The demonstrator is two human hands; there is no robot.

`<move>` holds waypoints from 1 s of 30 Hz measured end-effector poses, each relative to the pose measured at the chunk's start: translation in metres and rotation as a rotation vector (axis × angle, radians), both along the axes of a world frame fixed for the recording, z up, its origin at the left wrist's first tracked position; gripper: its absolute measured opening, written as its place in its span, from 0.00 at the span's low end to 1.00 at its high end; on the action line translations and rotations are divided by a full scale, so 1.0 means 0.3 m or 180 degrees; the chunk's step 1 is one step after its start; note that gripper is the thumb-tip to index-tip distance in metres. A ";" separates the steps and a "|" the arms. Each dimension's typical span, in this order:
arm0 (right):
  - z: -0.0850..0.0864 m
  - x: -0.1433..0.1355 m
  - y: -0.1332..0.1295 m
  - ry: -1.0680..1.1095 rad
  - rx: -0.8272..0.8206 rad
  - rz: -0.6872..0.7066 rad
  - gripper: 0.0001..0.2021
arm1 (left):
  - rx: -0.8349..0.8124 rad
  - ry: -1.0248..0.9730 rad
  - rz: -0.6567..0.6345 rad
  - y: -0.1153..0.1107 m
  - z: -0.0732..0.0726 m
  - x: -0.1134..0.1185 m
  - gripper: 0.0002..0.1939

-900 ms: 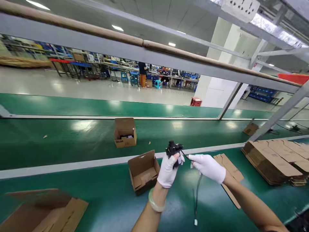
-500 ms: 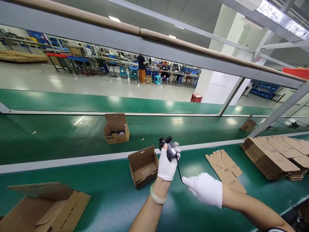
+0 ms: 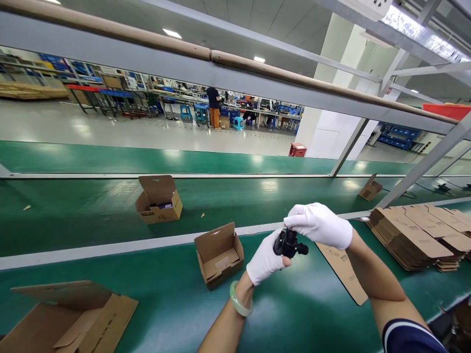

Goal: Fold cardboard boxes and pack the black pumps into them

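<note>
Open carton (image 3: 220, 257) on green work surface (image 3: 165, 309), just left of left hand (image 3: 265, 261). Left fingers wrapped round black pump-like unit (image 3: 289, 244); its stub points right, long axis unclear. Right hand (image 3: 319, 225) directly above, bent fingertips at unit's top; whether they pinch anything, cannot tell.

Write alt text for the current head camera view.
A white-gloved left hand holds a small black device over a green workbench, the right hand at its top. Open cardboard boxes stand left; flattened cartons are stacked right.
</note>
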State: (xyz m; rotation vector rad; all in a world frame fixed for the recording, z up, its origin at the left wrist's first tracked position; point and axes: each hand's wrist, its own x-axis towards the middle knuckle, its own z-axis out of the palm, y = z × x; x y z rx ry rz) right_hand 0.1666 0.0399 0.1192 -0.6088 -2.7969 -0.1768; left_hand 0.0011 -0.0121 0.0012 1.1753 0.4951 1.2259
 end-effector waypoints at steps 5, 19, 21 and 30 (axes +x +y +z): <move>-0.160 0.002 0.085 0.1224 -0.0831 -0.0041 0.14 | -0.0085 -0.0321 0.0153 -0.005 -0.017 -0.016 0.45; -0.015 0.026 -0.189 -0.0376 0.0417 0.0030 0.19 | 0.0016 0.0620 0.1086 0.046 -0.022 -0.055 0.34; -0.004 0.007 -0.142 -0.0124 0.0216 0.0183 0.15 | 0.0188 0.0921 0.0738 0.024 -0.007 -0.041 0.33; -0.210 -0.026 0.024 0.1925 -0.1839 -0.0157 0.11 | 0.0388 0.0158 0.0419 -0.005 -0.009 -0.055 0.44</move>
